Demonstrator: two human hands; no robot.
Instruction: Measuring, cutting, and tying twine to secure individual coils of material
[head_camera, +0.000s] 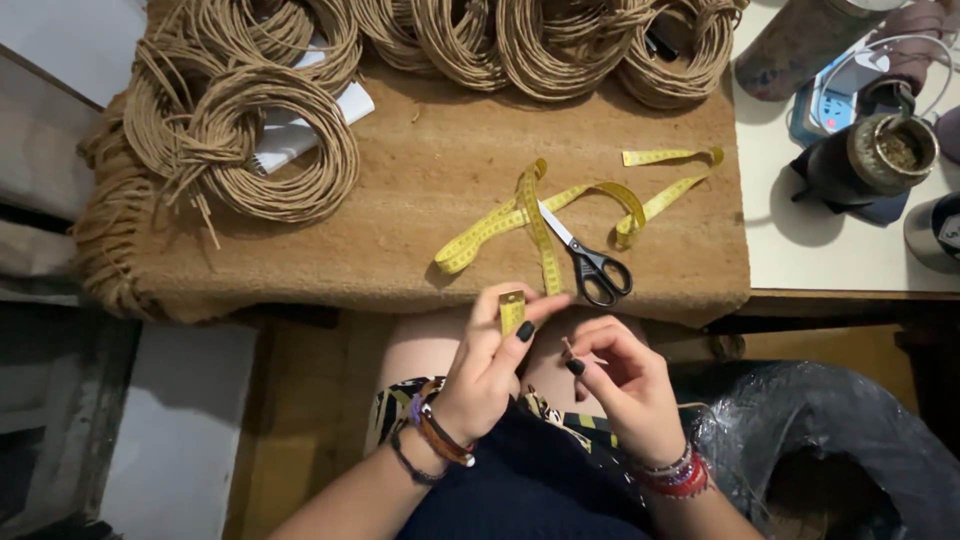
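The left hand (480, 375) pinches the limp, light yellow tape measure (512, 310) by its end, best gripped flat, while the right hand (625, 380) at 3 o'clock nips a thin cord end (567, 350).

- Long yellow cloth measuring tape (560, 205) is showing dark tick marks.
- Black-handled steel scissors (590, 262) are gleaming silver.
- Round coils of tan jute cord (270, 150) are matching the brown woven mat (420, 170).
- Fingernails are looking black, possibly dark navy.
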